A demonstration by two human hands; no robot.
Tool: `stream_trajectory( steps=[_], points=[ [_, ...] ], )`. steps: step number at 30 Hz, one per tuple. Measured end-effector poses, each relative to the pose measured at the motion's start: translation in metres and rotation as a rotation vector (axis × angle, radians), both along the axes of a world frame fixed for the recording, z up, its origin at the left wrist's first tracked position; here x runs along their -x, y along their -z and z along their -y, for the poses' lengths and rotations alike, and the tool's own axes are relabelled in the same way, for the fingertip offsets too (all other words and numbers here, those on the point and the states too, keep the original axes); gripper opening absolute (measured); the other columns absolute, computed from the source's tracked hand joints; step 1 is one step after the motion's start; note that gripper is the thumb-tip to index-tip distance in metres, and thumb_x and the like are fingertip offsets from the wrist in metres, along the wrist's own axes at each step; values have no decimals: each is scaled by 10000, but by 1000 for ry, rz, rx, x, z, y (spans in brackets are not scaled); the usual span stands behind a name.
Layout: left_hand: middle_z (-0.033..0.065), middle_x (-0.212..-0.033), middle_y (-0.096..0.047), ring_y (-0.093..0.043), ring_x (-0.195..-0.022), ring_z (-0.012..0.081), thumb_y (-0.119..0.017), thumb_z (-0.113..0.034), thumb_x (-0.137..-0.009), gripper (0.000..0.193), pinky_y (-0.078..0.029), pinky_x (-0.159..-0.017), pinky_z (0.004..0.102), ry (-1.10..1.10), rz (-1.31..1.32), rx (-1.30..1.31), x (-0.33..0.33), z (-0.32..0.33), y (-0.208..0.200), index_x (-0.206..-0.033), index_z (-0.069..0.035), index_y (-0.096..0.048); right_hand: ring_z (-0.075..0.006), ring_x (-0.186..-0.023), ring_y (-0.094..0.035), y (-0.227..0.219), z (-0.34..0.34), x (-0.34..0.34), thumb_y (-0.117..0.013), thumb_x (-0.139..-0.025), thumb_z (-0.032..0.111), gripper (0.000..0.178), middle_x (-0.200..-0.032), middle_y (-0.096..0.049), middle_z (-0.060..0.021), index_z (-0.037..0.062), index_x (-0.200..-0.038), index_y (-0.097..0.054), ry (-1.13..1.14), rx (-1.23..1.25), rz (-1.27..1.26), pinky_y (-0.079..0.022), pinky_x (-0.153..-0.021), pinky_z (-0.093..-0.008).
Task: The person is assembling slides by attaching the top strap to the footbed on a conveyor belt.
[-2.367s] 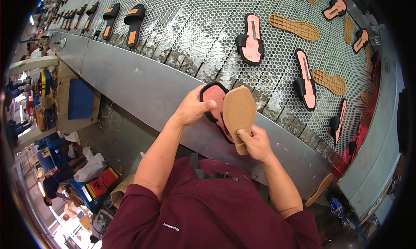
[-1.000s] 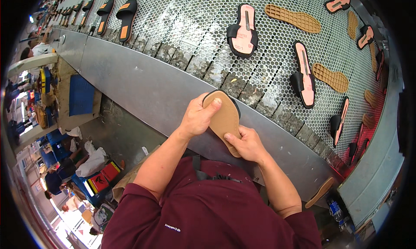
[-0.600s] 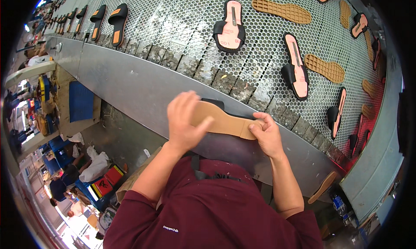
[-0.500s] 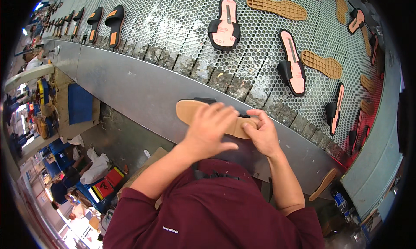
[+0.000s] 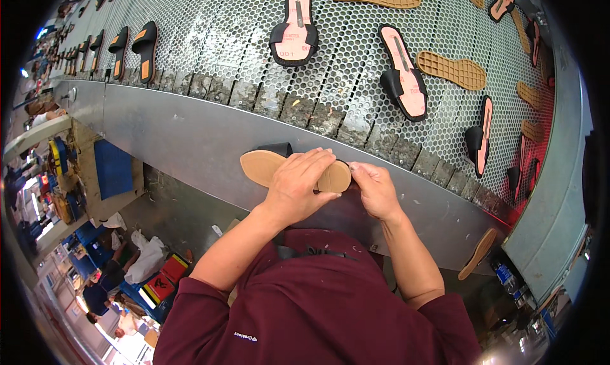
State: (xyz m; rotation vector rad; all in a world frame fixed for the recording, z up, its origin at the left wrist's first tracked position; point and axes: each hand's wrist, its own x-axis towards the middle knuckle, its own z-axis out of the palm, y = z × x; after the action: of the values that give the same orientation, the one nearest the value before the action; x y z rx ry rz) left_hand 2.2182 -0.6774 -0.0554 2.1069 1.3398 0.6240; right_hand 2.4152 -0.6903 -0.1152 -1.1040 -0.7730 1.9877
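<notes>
A slide sandal (image 5: pixel 260 166) is held sole up in front of me, its smooth tan outsole toward me. Part of its black strap (image 5: pixel 276 149) shows along the far edge. My left hand (image 5: pixel 296 185) wraps round the middle of the sandal, fingers over the sole and thumb along the near side. At the heel end, my right hand (image 5: pixel 379 192) is closed, thumb and fingertips pinching the rim. What lies beneath its fingertips is partly hidden.
Beyond a metal side panel (image 5: pixel 190 133) runs a perforated conveyor (image 5: pixel 235 34). On it lie black sandals with pink insoles (image 5: pixel 293 37), tan grid-patterned outsoles (image 5: pixel 451 69) and finished-looking black sandals (image 5: pixel 146 52). Another tan sole (image 5: pixel 478 254) leans at the lower right.
My left hand has gone from loose and spread above the sole to gripping it. My right hand has shifted from lying over the heel to pinching its end. The sandal has moved slightly left.
</notes>
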Motion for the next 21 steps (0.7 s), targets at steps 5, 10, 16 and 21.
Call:
stream_trajectory(
  steps=[5, 10, 16, 21],
  points=[
    [160, -1241, -636, -601, -1175, 315, -904, -210, -574, 727, -483, -966, 437, 29, -60, 18, -4, 1, -2, -1201, -18, -590, -90, -819, -621, -8, -1, -4, -456, -1049, 207, 325, -940, -684, -42, -37, -1078, -670, -4, 30, -8, -515, -741, -254],
    [155, -1260, -628, -593, -1191, 307, -899, -222, -587, 732, -470, -981, 450, 48, -96, 41, -8, 5, -4, -1218, -30, -581, -74, -779, -605, -11, 2, -5, -462, -1046, 206, 324, -891, -685, -36, -32, -1029, -680, 38, 78, -39, -500, -701, -248],
    [159, -1251, -630, -599, -1180, 311, -884, -211, -607, 705, -475, -975, 454, 66, -109, 34, -14, 6, -3, -1217, -31, -580, -77, -771, -605, -7, 4, -9, -474, -1040, 211, 318, -874, -680, -36, -20, -984, -685, 55, 133, -34, -501, -700, -255],
    [158, -1202, -650, -626, -1127, 318, -867, -171, -604, 673, -494, -948, 449, 64, -78, 1, -20, 5, -2, -1195, -22, -583, -84, -806, -620, -10, 4, -16, -499, -1027, 192, 289, -905, -687, -47, -31, -1033, -683, 76, 119, -85, -513, -736, -262]
  ],
)
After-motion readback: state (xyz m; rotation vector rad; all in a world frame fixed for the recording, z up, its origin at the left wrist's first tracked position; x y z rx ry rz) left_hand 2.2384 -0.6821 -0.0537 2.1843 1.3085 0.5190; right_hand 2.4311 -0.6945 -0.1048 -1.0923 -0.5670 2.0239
